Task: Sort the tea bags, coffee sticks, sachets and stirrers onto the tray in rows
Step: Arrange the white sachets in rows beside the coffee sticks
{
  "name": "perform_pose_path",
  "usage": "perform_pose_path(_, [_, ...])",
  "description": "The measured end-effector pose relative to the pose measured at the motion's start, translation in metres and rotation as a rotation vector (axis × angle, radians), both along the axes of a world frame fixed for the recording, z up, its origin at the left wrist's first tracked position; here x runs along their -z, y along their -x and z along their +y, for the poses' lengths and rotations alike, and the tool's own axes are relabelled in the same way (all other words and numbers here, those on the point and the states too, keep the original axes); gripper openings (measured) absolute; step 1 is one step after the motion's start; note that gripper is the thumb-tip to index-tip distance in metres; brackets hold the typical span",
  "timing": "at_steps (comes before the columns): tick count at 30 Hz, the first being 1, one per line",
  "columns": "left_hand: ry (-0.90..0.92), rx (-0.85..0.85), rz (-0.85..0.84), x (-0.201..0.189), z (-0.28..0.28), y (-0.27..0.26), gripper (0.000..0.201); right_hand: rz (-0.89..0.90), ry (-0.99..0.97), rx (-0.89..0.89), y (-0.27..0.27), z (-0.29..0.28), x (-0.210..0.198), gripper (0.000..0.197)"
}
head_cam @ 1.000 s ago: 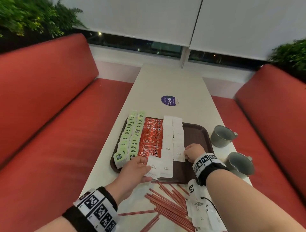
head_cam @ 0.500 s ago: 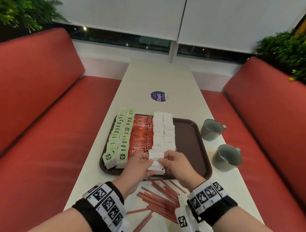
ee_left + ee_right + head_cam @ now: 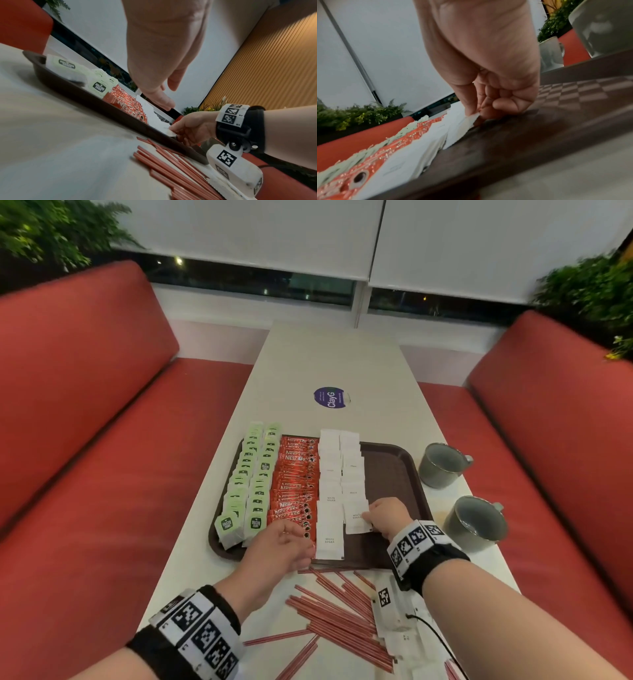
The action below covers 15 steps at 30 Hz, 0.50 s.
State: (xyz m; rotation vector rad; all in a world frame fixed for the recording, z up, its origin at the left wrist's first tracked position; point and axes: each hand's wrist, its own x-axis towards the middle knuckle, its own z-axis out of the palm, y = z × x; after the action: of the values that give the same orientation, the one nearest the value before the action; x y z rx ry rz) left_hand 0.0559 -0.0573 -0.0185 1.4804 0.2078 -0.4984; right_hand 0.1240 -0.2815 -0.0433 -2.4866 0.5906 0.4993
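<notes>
A brown tray [image 3: 390, 474] holds two rows of green tea bags [image 3: 251, 477], a row of red coffee sticks [image 3: 294, 484] and two rows of white sugar sachets [image 3: 330, 470]. My right hand [image 3: 368, 517] pinches one white sachet [image 3: 356, 518] at the near end of the right sachet row; the right wrist view shows the pinch [image 3: 474, 115] on its corner. My left hand [image 3: 301, 539] hovers with relaxed fingers beside the nearest sachet [image 3: 329, 537] of the left row and holds nothing. Red stirrers [image 3: 342, 611] lie loose on the table before the tray.
Two grey mugs [image 3: 442, 463] [image 3: 478, 522] stand right of the tray. Loose white sachets [image 3: 400, 635] lie under my right forearm. A round blue sticker [image 3: 330, 397] is on the table beyond the tray. Red benches flank the table.
Both hands were together on sachets at the tray's front middle. My right hand has moved right with one sachet to the right row; my left hand has let go and drawn back.
</notes>
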Motion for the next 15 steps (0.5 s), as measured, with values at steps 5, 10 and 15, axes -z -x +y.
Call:
perform_pose_path(5, [0.007,-0.026,-0.002,0.001,0.008,0.004,0.013,0.075,0.157,-0.059,-0.006,0.005,0.002,0.022])
perform_pose_path(10, [-0.019,-0.026,-0.007,0.002,0.009,0.008,0.013,-0.010,0.100,-0.011,0.004,0.004,-0.012,0.021])
perform_pose_path(15, [-0.149,0.075,-0.070,0.004,0.002,0.014,0.013,-0.378,-0.375,0.178,0.059,-0.015,-0.061,0.009])
